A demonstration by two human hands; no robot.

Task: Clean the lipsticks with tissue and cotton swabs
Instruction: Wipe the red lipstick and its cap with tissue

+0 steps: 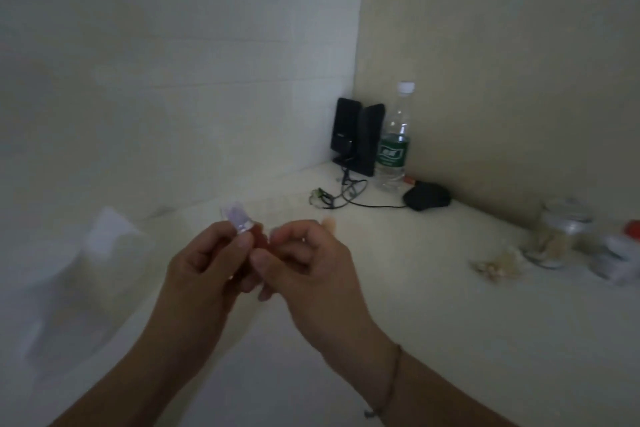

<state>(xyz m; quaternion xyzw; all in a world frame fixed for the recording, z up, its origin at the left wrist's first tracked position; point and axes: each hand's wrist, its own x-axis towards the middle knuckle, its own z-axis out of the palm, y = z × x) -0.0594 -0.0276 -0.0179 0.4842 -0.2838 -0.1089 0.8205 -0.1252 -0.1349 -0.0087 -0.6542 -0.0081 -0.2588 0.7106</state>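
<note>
- My left hand grips the lipstick, raised over the table, clear cap end up.
- My right hand pinches its red lower end.
- Far right: bottle, mouse.

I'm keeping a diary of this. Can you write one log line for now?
left hand: holds lipstick | right hand: pinches lipstick | tissue, swab: cannot tell
</note>
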